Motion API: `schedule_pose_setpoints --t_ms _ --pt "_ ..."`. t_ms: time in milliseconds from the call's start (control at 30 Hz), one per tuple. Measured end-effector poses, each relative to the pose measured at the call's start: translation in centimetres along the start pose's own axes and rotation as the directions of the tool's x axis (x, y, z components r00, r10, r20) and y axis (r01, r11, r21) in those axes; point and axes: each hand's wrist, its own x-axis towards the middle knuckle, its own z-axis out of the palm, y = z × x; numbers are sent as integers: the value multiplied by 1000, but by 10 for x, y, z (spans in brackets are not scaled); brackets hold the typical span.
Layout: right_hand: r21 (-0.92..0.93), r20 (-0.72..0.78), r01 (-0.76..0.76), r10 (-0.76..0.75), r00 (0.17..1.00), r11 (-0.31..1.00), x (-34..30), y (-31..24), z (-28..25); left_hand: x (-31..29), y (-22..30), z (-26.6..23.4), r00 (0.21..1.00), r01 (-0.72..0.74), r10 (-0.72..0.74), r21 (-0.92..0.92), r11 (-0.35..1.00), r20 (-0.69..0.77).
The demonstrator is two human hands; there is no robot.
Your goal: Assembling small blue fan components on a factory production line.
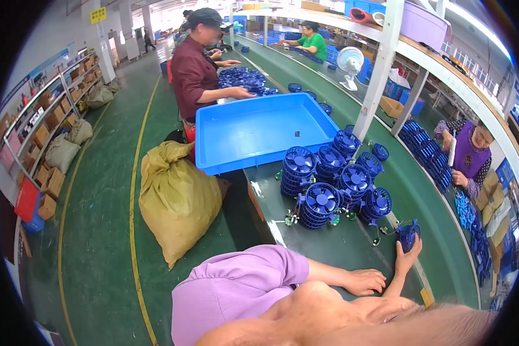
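A small blue fan part (408, 235) is gripped in the right hand (406, 254), fingers closed around it, just right of the stacked blue fan housings (334, 181) on the green bench (328, 242). The left hand (363, 281) is laid flat, fingers released, below the stacks. A pick-up seems in hand; next, the part probably has to be carried clear of its trailing wires.
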Motion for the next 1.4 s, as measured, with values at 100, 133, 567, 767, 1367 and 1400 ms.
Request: schedule_pose_setpoints --t_ms 100,133,567,767,1367,1400 --pt "-8 -5 52 -52 999 999 2 5 -1 2 -7 4 998 -25 22 -60 998 -55" --pt "-39 15 23 -23 1000 999 4 2 -6 7 -4 0 999 -25 24 -32 999 -36" --pt "288 334 27 -127 934 957 19 -57 -15 12 -1 -25 995 79 -75 -60 995 60" --pt "444 616 -24 -286 734 895 18 -65 -23 16 3 -20 993 98 -93 -71 993 77" --pt "590 676 -143 -389 626 794 18 -69 -20 20 12 -33 989 103 -98 -37 994 113" --pt "595 665 -91 -426 614 798 17 -68 -21 21 12 -33 989 104 -99 -42 994 114"
